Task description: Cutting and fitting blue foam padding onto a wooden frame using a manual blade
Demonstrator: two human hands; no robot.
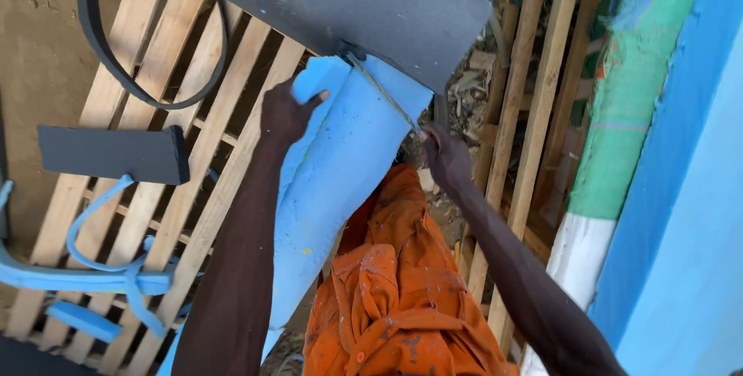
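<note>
Here the left hand (285, 115) is clamped over the top edge of a light blue foam slab (333, 182), fingers curled over it. The slab's long axis runs from that hand down toward the person's orange clothing (395, 291), leaning against the body. The right hand (445, 155), just right of the slab's upper corner, is closed round the handle end of a thin blade (383, 96). The blade slants up and left from it, across the corner, to the edge of a dark grey foam sheet (340, 4) just above both hands. Left of the left hand, grey and blue offcuts (116, 155) lie on a wooden pallet (193, 182). Right of the right hand stand large green-and-white and blue foam blocks (665, 190); no labels or signs show.
</note>
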